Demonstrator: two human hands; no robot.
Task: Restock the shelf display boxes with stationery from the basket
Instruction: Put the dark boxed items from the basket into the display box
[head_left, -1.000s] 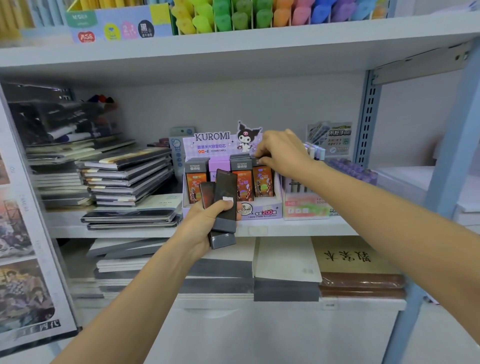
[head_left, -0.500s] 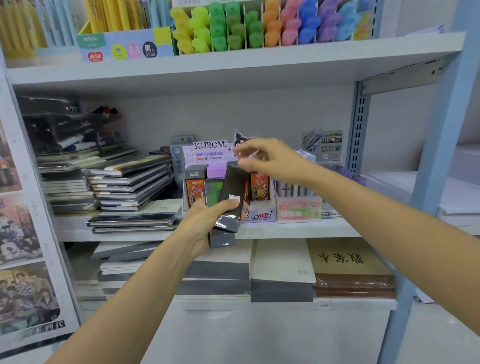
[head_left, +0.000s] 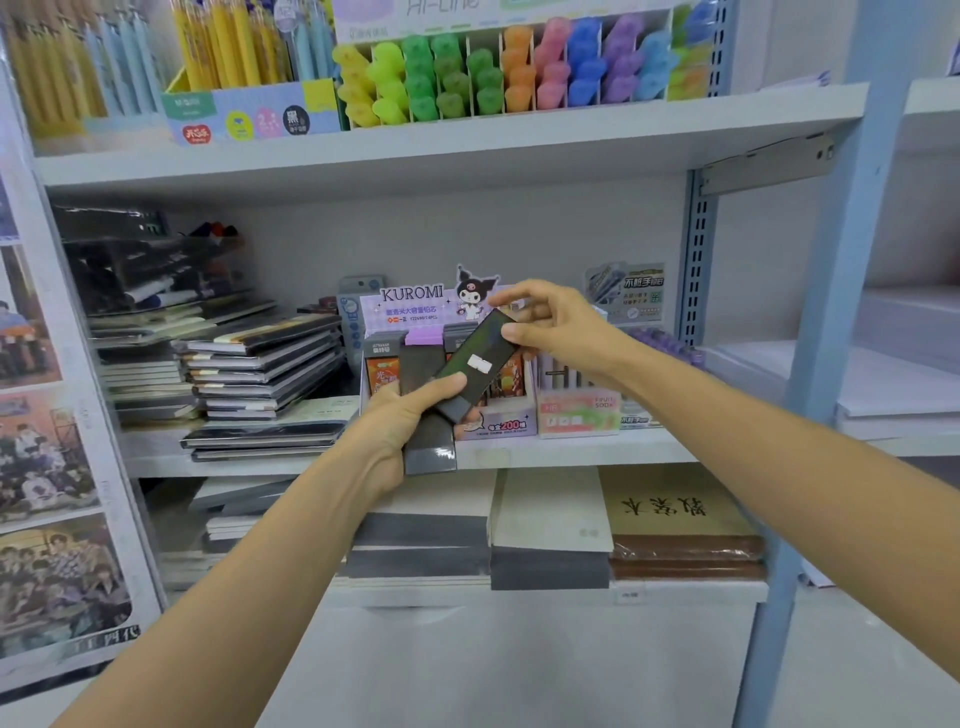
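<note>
While behind dark packs (head_left: 470, 347), display box (head_left: 498, 427) half-hidden.

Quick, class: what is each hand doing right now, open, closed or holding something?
Left hand: grips a stack of dark packs.
Right hand: pinches the upper end of the top pack.

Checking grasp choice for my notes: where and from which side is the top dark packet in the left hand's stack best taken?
Pinch the top packet at its free upper end, coming from the right. It lies tilted: the left hand pins its lower end under the thumb, while the narrow upper end sticks out up-right. The right hand pinches there.
</note>
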